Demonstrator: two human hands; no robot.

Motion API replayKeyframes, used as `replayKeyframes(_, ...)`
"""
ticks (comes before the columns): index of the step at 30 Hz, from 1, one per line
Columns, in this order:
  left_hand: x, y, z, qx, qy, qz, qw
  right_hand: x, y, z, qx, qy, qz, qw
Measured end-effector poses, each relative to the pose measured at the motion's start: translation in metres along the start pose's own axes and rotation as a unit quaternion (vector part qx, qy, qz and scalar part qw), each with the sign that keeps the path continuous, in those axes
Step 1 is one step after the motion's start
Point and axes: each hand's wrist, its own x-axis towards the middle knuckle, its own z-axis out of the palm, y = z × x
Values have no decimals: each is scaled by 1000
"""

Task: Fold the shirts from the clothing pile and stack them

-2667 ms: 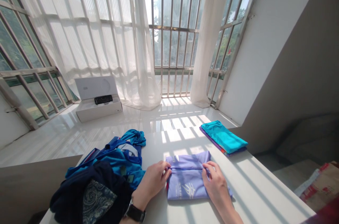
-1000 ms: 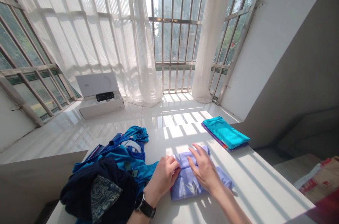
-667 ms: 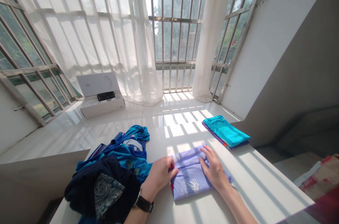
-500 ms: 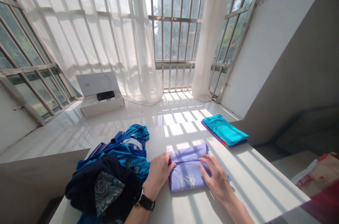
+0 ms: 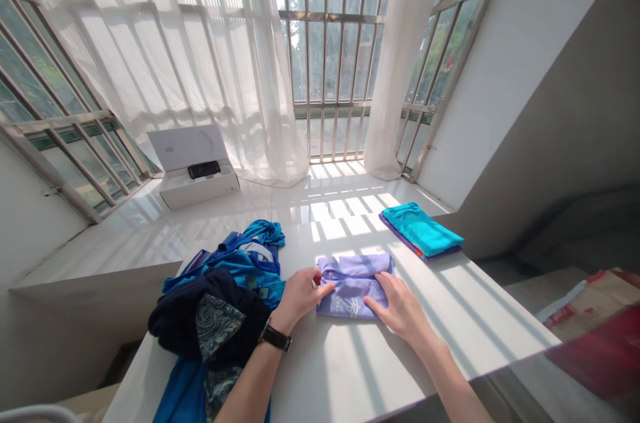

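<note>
A lavender garment with white print lies folded into a flat rectangle on the white tabletop. At its left edge my left hand grips the cloth, thumb on top and fingers curled at the side; a bit of red shows there. My right hand rests on the right part of the garment with fingers and thumb spread. Beside my left wrist, which wears a black watch, is a loose heap of blue clothes with a dark navy patterned garment on top.
Toward the back right sits a folded turquoise garment on a purple one. An open white box holding a black device stands by the curtain. Paper bags are beyond the table's right edge.
My right hand has shifted left on the lavender garment, its thumb now nearer the print. The garment looks more compact at its right side. The view has tilted slightly.
</note>
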Motion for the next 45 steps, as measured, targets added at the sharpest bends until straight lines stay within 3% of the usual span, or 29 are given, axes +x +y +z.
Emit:
replayKeyframes(5, 1, -3, 4, -57, -10, 41, 997, 12, -11, -31, -22, -109, 44, 993)
replayKeyframes(9, 5, -7, 4, -114, -37, 49, 992, 12, -23, -54, 43, -175, 60, 982)
replayKeyframes(15, 8, -11, 0, -216, -65, 66, 972, 3, -22, -64, 213, -181, 70, 958)
replayKeyframes(20, 3, -4, -9, -194, -124, 86, 969, 0, -19, -57, 308, -180, 45, 933)
replayKeyframes(23, 2, -2, -11, -157, -158, 96, 970, -2, -21, -53, 287, -207, 44, 934)
replayKeyframes(28, 3, -6, 0, -40, -85, 59, 994, -11, -24, -49, 221, -180, 80, 955)
replayKeyframes(32, 4, -6, 3, -2, -67, 33, 997, -18, -16, -48, 146, -152, 124, 970)
replayKeyframes(40, 0, -4, -4, 60, -42, -5, 997, -29, 2, -49, 112, -161, 174, 965)
replayKeyframes(42, -1, -3, -6, 67, -17, 10, 998, -30, 0, -50, 82, -140, 177, 971)
replayKeyframes(45, -4, 2, -4, 65, 22, 93, 993, -29, -14, -50, 35, -52, 127, 990)
